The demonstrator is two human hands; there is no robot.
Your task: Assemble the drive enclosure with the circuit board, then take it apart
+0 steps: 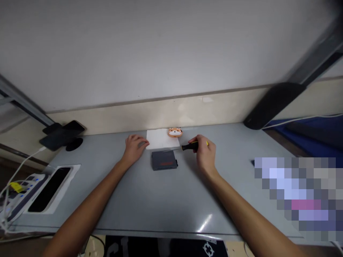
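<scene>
My right hand point(205, 151) is wrapped round the black and yellow handle of a screwdriver point(189, 146). Its thin shaft points left, over the front edge of a white sheet of paper point(158, 140). At the paper's left edge is my left hand point(134, 148), thumb and finger meeting in a pinch; what lies between the tips, if anything, is too small to make out. Between the hands, just in front of the paper, a flat dark grey box point(164, 160) with red lettering and a row of small vents lies on the table. Neither hand touches it.
An orange animal-face case point(175, 132) rests on the paper's right part. At left are a phone point(50, 189), a power strip point(26, 194) with cables, and a black stand point(64, 135). A black cylinder point(270, 107) leans at the back right; a blurred-out patch covers the table's right side.
</scene>
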